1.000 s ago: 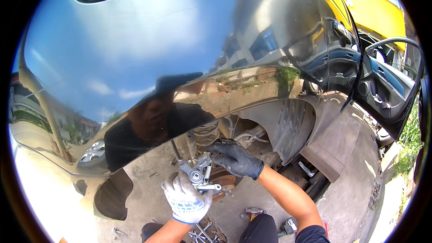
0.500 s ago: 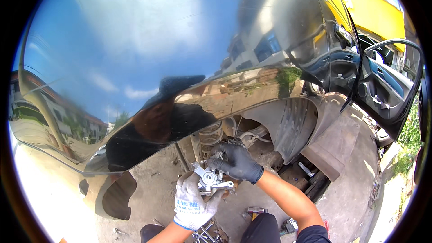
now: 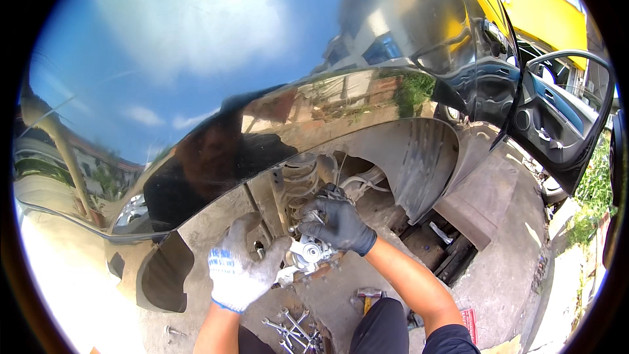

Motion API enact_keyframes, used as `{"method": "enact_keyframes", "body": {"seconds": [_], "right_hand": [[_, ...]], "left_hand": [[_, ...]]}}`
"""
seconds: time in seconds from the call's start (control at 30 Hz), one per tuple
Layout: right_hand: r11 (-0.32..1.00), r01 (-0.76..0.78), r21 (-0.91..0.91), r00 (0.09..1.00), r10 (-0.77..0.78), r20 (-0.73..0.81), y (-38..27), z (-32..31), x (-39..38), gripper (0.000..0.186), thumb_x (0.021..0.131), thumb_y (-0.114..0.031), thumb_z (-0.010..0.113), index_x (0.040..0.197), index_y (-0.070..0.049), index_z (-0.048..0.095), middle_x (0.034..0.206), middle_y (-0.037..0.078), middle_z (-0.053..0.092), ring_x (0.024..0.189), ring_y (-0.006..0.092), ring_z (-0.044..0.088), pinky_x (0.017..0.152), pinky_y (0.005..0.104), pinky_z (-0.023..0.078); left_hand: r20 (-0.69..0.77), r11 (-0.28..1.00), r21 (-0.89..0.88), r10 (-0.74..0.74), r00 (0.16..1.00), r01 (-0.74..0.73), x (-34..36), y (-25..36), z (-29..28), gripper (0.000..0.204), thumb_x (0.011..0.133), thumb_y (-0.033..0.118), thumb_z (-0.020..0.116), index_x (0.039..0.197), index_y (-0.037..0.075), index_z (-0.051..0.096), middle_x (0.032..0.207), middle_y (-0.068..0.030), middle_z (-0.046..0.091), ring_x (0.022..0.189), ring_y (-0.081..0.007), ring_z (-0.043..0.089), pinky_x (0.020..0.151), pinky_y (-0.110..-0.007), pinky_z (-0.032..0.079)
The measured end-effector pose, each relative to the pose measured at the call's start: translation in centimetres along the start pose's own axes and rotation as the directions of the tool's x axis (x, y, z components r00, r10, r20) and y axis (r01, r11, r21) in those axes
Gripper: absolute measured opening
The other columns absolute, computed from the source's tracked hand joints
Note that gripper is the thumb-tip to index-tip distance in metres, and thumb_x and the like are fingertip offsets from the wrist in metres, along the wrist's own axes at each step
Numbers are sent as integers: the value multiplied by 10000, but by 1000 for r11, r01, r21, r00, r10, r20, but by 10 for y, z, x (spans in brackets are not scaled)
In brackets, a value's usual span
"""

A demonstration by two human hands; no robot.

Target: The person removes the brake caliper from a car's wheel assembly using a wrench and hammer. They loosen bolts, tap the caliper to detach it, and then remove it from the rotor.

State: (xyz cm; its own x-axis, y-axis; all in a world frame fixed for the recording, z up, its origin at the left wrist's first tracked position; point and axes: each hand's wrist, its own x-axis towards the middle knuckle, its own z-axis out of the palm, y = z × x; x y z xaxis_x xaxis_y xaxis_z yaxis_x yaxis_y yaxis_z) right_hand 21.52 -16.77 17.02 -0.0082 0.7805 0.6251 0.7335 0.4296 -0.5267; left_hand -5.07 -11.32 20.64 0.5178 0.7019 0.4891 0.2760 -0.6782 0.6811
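A silver brake caliper [image 3: 310, 253] with a round boss and a lever arm is low in front of the wheel arch, beside the suspension parts. My right hand [image 3: 337, 224], in a black glove, is closed round its upper part; the fingertips are partly hidden. To the left of the caliper, my left hand [image 3: 241, 263] wears a white knit glove with blue print. Its fingers point up and stand apart, and the thumb side comes close to the caliper. I cannot tell whether it touches.
A dark car body [image 3: 216, 92] arches over the work, its wheel arch liner [image 3: 422, 164] exposed. An opened car door [image 3: 567, 121] stands to the right. Several wrenches [image 3: 295, 331] and a hammer [image 3: 371, 296] lie on the concrete near my knees. Right of my forearm is a dark recess [image 3: 426, 246].
My left hand has come off the caliper and moved left, fingers spreading. The right hand stays on the caliper. The whole view has shifted slightly, showing more of the wrenches.
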Motion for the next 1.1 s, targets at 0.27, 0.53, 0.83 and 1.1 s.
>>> {"method": "enact_keyframes", "body": {"seconds": [0.27, 0.53, 0.83, 1.1], "right_hand": [[999, 21, 32, 999, -22, 35, 7, 14, -9, 329, 963, -251, 862, 1193, -38, 759, 1007, 132, 766, 912, 221, 688, 843, 378, 556], [939, -42, 341, 998, 57, -34, 32, 30, -13, 201, 975, -225, 805, 1054, -42, 783, 919, 118, 737, 876, 273, 657, 849, 408, 519], [946, 188, 265, 977, -151, -154, 59, 37, 9, 265, 949, -289, 755, 915, -27, 773, 870, 116, 662, 896, 326, 593, 997, 457, 419], [928, 126, 351, 975, -50, -218, 58, 45, 4, 224, 878, -169, 814, 1032, -9, 843, 1022, 92, 720, 1114, 288, 613, 1020, 456, 472]], "left_hand": [[657, 590, -710, 362, 661, 384, 74, -100, 58, 1170, 815, 139, 864, 1754, 36, 174, 1759, -199, 342, 1652, -348, 297, 1329, -465, 309], [805, 876, -416, 231, 547, 242, 66, -106, 92, 1005, 579, 40, 1015, 1478, 74, 568, 1328, -48, 699, 1216, -196, 645, 1071, -397, 554], [627, 773, -570, 189, 756, 280, 43, -107, 100, 826, 666, 226, 1025, 1368, 6, 651, 1221, -99, 747, 1124, -201, 694, 1019, -402, 557], [536, 787, -587, 203, 820, 189, 43, -96, 103, 852, 626, 93, 1003, 1395, 19, 645, 1238, -51, 725, 1116, -176, 686, 991, -370, 566]]}}
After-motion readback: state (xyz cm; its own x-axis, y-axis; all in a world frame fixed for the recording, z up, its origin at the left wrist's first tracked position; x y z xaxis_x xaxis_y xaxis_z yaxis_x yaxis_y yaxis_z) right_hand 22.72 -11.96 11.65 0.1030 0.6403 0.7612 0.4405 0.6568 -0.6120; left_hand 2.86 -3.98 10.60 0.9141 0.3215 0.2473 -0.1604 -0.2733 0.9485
